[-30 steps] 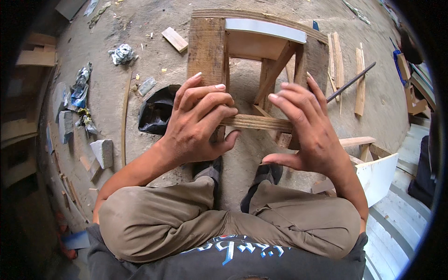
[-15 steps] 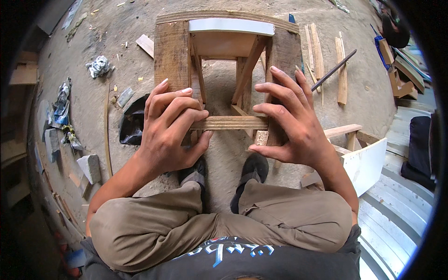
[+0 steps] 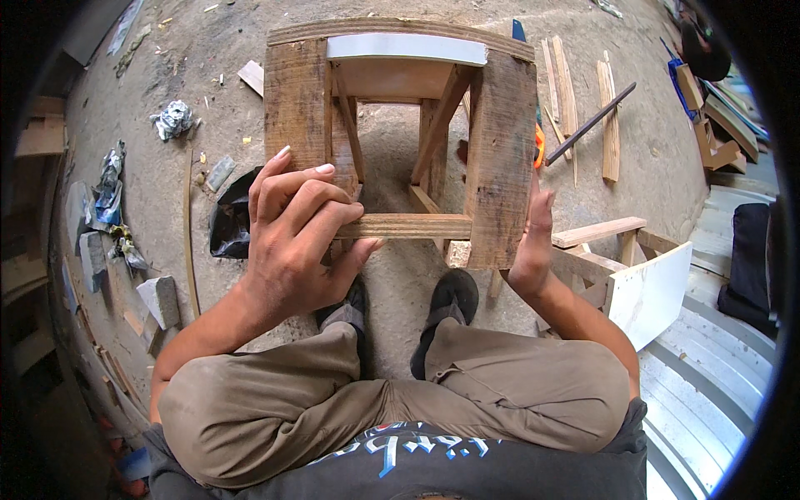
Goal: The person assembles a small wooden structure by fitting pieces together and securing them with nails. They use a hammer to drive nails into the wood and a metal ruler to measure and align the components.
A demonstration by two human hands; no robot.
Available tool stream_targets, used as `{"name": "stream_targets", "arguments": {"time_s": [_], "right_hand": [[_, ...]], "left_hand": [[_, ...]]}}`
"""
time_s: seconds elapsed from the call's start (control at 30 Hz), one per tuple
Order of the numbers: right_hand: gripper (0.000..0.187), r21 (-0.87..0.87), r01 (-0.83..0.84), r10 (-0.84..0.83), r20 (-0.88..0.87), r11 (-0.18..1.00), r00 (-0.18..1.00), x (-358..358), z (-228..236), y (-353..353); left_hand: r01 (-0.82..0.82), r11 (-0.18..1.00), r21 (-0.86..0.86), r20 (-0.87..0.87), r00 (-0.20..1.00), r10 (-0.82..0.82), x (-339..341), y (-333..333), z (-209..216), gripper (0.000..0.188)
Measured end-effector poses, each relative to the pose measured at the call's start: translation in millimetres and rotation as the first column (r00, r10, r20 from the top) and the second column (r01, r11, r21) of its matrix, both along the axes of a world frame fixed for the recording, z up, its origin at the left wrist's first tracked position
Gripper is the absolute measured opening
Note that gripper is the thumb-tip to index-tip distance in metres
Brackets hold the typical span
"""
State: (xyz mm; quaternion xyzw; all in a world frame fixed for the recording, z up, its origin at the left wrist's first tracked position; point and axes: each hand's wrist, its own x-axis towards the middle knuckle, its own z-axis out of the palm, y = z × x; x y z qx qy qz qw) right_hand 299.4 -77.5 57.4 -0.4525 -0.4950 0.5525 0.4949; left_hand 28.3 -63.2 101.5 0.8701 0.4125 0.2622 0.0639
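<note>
A wooden stool frame (image 3: 502,158) stands upright in front of me, built of rough brown boards, with a white-edged panel (image 3: 406,48) at its far end and a plywood crossbar (image 3: 412,226) at the near end. My left hand (image 3: 292,229) is wrapped round the near left corner, its thumb under the crossbar's left end and its fingers over the left board. Against the outer face of the right board rests my right hand (image 3: 533,242); its fingers are mostly hidden by the board's edge. A small wood block (image 3: 457,252) shows below the crossbar's right end.
On the right lie wood strips (image 3: 611,125), a dark rod (image 3: 592,122) and an orange-handled tool (image 3: 539,145) partly behind the frame. Another wooden frame with a white panel (image 3: 650,296) sits nearer, beside corrugated metal sheet (image 3: 708,367). Left are a black bag (image 3: 232,221) and concrete pieces (image 3: 158,302).
My right hand has left the crossbar's right end and moved to the outer side of the right board. The frame has shifted slightly left; my left hand keeps its hold.
</note>
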Motion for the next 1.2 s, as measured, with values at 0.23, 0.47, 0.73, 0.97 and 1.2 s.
{"name": "stream_targets", "arguments": {"time_s": [0.23, 0.47, 0.73, 0.97, 1.2], "right_hand": [[0.066, -0.097, -0.132, 0.118, -0.145, 0.986, 0.982, -4.4, 7.8, 2.2], [0.057, -0.042, -0.121, 0.112, -0.170, 0.992, 0.979, -0.9, 4.4, -9.3], [0.050, -0.100, -0.111, 0.090, -0.199, 0.989, 0.976, 0.8, 7.9, -20.8], [0.044, -0.311, -0.011, -0.063, -0.225, 0.950, 0.972, -8.9, 31.5, -18.9], [0.038, -0.207, 0.028, -0.079, -0.240, 0.978, 0.968, -13.3, 20.8, -21.3]], "left_hand": [[0.003, 1.000, 0.024, 0.001, 1.000, -0.003, 1.3, -4.1, -1.8, 0.026], [0.011, 1.000, 0.027, 0.002, 1.000, -0.011, 0.9, -12.2, -5.3, 0.034], [0.042, 0.997, 0.068, 0.016, 0.999, -0.044, -3.4, -25.4, -15.3, 0.050], [0.081, 0.993, 0.080, 0.031, 0.996, -0.084, -3.4, -32.1, -17.5, 0.043], [0.066, 0.993, 0.101, 0.011, 0.998, -0.067, -4.1, -39.6, -19.2, 0.052]]}}
